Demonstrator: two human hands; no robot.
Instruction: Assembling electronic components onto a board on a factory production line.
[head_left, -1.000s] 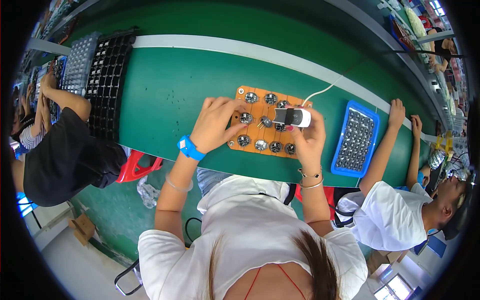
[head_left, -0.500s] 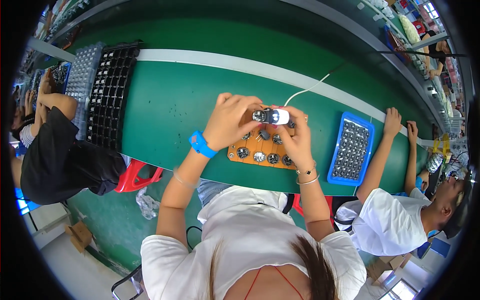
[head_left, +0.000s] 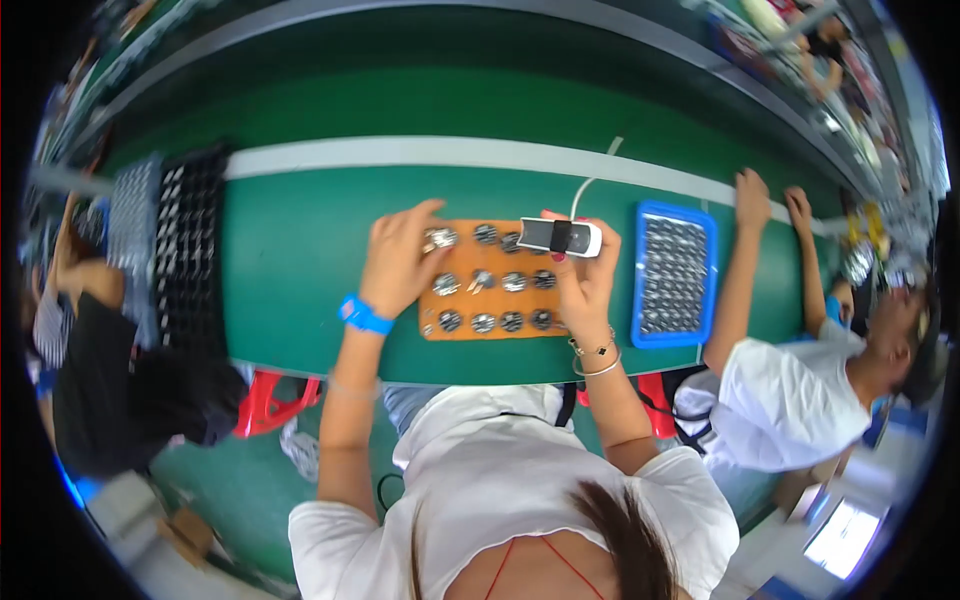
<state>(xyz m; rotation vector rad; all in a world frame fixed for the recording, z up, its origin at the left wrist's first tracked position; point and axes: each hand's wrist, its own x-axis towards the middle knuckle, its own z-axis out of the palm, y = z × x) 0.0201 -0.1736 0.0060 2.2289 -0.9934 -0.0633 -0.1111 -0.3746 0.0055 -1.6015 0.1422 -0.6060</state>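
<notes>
An orange board (head_left: 465, 300) lies on the green table in front of me, with several small round silver-and-black parts (head_left: 514, 281) set in rows on it. At its upper left corner, my left hand (head_left: 397, 262) has thumb and fingers around one round metallic part (head_left: 440, 238). Whether that part rests in the board is too blurred to tell. Over the board's upper right, my right hand (head_left: 588, 270) grips a white handheld device (head_left: 585, 240) with a black band and a grey face. A white cord (head_left: 578, 198) lies behind the device.
A blue tray (head_left: 637, 300) filled with similar round parts stands right of the board. Beyond it, a co-worker's forearms (head_left: 742, 265) rest on the table. Black compartment trays (head_left: 190, 250) stand at the far left, by another person. A white strip (head_left: 400, 152) runs along the back.
My left hand has moved away from the device, leftward to the board's corner, with a round part. The device has turned in my right hand. The whole view has shifted and tilted.
</notes>
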